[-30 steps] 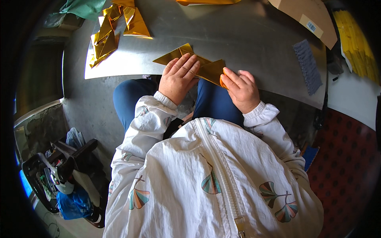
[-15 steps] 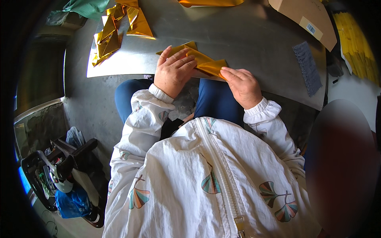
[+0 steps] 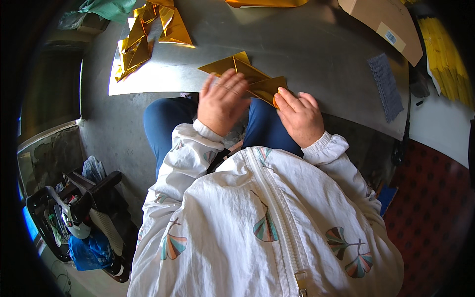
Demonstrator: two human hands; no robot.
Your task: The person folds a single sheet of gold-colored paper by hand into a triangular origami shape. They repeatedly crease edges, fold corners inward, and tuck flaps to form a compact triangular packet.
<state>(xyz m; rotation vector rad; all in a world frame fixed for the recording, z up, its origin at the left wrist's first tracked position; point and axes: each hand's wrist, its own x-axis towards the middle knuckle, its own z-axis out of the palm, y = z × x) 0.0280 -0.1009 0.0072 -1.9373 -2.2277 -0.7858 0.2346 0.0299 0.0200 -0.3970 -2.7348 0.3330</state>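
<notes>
A pale label bearing a barcode marks the cardboard box at the upper right of a grey metal table; faint marks elsewhere on the box are too small to make out. At the table's near edge, a person in a white jacket with a leaf print bends both arms inward over a folded gold foil sheet, which lies aslant between the hands, its right end reaching the edge. The left hand, blurred, is back up over the sheet's near side, little finger spread from the others; whether it touches cannot be told. The right hand has its curled fingers at the sheet's right end, index finger foremost; any pinch with the thumb is hidden. Folded gold pieces lie at upper left.
</notes>
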